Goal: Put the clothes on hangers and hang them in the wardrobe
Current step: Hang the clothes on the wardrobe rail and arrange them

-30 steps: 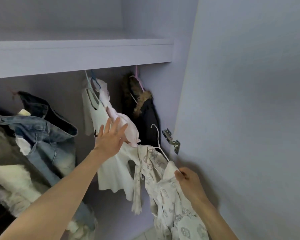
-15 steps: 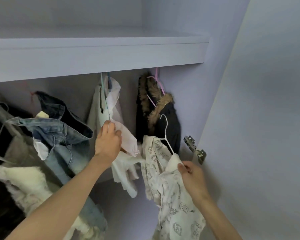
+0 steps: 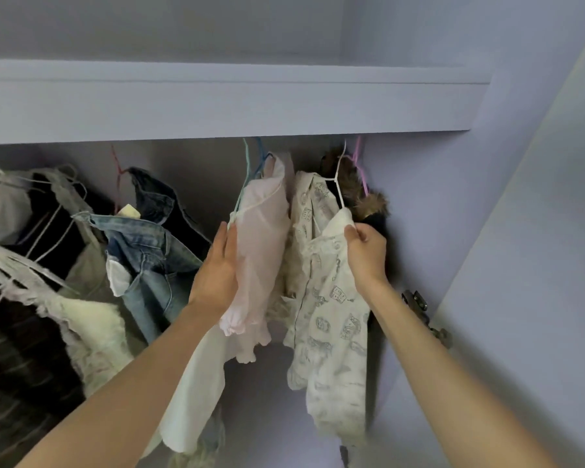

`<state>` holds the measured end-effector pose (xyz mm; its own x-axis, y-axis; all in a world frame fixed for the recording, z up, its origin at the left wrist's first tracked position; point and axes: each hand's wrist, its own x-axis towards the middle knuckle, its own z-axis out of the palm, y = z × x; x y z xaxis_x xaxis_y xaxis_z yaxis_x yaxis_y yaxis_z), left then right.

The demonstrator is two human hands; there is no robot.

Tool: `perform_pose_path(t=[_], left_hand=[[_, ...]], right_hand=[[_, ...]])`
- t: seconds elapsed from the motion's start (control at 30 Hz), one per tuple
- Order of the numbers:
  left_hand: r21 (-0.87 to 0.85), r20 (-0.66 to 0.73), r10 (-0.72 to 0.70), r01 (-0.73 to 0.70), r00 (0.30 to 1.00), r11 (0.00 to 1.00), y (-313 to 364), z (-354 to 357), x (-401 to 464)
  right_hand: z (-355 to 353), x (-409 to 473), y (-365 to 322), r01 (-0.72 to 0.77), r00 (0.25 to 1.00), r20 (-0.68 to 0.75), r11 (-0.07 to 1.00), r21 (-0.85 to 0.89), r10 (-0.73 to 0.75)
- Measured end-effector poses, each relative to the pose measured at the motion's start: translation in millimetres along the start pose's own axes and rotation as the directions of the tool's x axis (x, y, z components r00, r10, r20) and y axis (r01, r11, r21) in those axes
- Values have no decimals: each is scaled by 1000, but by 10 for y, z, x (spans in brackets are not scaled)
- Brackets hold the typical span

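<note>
Nearest, at five o'clock, the right hand (image 3: 365, 251) is seen pinched on the shoulder of the printed shirt (image 3: 328, 298), thumb and fingers closed over the cloth where the hanger (image 3: 339, 179) arm runs beneath. At seven o'clock the left hand (image 3: 218, 268) is laid flat, fingers straight, against the pink top (image 3: 260, 244), which is pressed aside toward nine o'clock.

The shirt is held up in the gap between the pink top and the fur-collared coat (image 3: 368, 204), just right of centre. Its hanger hook is raised to twelve o'clock under the shelf (image 3: 217, 106); whether the hook is already over a rail cannot be told, as the rail is hidden by the shelf edge.

The shirt is judged light, limp and liable to slide off thin wire, so it is best taken where cloth and wire can be gripped together.

Farther off, at nine o'clock, jeans (image 3: 149, 251) are hung among other garments.
</note>
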<state>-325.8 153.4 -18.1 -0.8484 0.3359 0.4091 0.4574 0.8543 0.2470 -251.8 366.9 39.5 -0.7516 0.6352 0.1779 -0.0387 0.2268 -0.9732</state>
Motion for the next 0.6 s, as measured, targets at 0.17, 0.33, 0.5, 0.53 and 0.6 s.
perform_pose_path(t=[0.17, 0.33, 0.5, 0.53, 0.6], left_hand=[[26, 103, -53, 50, 993, 998, 8, -13, -3], [-17, 113, -30, 32, 993, 999, -28, 18, 11], [-94, 83, -33, 41, 996, 995, 28, 50, -19], [-129, 74, -42, 51, 996, 990, 42, 56, -29], [-199, 59, -63, 73, 996, 977, 69, 42, -45]], right_hand=[[206, 430, -118, -22, 997, -72, 993, 119, 31], [267, 753, -174, -46, 989, -138, 993, 113, 61], [184, 1012, -198, -127, 970, -221, 987, -100, 102], [172, 1036, -192, -148, 967, -229, 979, -137, 115], [161, 1077, -197, -178, 965, -226, 968, -179, 135]])
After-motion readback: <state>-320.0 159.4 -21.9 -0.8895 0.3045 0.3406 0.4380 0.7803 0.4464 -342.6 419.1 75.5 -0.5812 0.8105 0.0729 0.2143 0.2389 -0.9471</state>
